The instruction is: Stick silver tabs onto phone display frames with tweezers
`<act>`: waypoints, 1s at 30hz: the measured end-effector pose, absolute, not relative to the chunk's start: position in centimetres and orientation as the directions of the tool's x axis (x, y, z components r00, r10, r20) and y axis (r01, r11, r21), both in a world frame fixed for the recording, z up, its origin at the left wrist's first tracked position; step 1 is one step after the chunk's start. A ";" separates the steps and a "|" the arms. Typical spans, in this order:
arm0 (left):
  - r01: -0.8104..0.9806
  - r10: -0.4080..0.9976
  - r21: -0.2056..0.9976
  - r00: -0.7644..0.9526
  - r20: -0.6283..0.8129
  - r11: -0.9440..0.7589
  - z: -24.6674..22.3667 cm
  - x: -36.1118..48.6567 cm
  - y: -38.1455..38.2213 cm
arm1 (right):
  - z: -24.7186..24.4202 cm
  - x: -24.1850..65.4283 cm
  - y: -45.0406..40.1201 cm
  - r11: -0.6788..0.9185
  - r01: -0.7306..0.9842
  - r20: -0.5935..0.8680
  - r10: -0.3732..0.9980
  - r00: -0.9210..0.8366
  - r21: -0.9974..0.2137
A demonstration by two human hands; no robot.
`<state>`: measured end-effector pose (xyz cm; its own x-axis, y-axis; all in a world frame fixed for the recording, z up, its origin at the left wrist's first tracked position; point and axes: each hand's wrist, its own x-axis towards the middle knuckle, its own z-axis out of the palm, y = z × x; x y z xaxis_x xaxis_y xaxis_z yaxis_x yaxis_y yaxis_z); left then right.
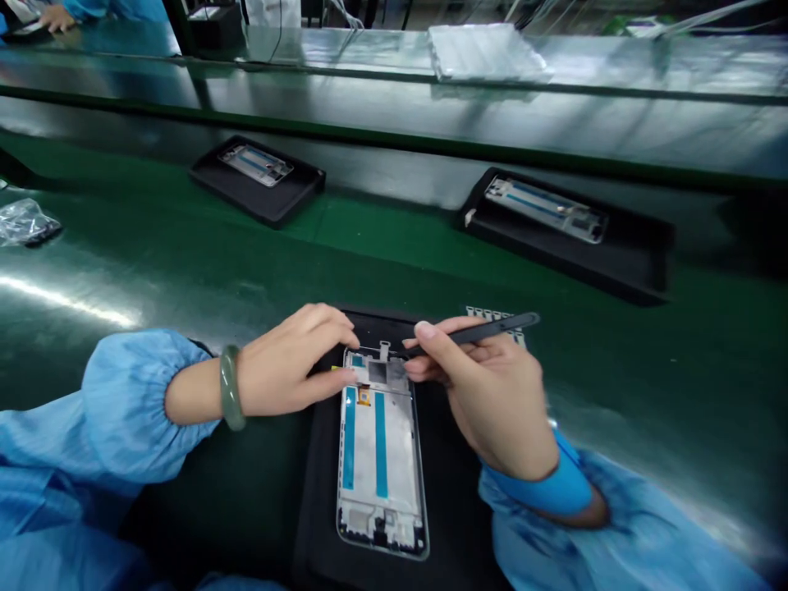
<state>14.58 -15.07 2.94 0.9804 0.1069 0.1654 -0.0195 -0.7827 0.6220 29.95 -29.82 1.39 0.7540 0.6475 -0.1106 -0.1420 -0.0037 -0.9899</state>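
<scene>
A phone frame (397, 443) with a silvery inner face and two blue strips lies on a black padded tray (455, 525) in front of me. My left hand (301, 357) holds the frame's upper left corner, thumb on the side edge and index finger near the top. In my right hand (486, 386) is a pair of black tweezers (492, 329), pinched between thumb and fingers. Their tip points at a small pale tab (385, 349) standing out over the frame's top edge; whether they touch is unclear. A gold flex connector (364, 397) sits below the frame's top section.
Beyond my right hand lies a strip of small pale tabs (489, 313). Two more black trays, left (264, 203) and right (566, 258), each carry a phone frame. A clear plastic bag (25, 222) lies far left. A raised shelf (369, 107) crosses behind; another person's hand (57, 18) shows top left.
</scene>
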 end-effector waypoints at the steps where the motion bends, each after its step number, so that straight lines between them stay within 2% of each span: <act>1: -0.052 0.062 0.589 0.983 0.172 -0.807 2.4 14.1 -15.2 | 1.1 29.9 -29.7 -0.026 -0.155 -0.134 0.651 0.747 -0.988; 4: -0.099 -0.013 0.473 0.983 0.181 -0.875 0.8 13.3 -15.8 | 0.3 29.7 -29.5 -0.094 -0.151 -0.175 0.654 0.736 -0.984; 7: -0.097 -0.028 0.407 0.985 0.173 -0.908 -0.1 13.1 -16.3 | -0.2 29.6 -29.8 -0.162 -0.085 -0.171 0.652 0.739 -0.983; 13: -0.076 -0.009 0.399 0.986 0.167 -0.914 0.0 13.3 -16.6 | -0.1 29.4 -30.3 -0.245 0.016 -0.153 0.653 0.742 -0.969; 30: -0.070 -0.006 0.412 0.988 0.155 -0.909 0.1 13.3 -16.7 | 0.3 29.2 -30.3 -0.291 0.077 -0.141 0.658 0.739 -0.954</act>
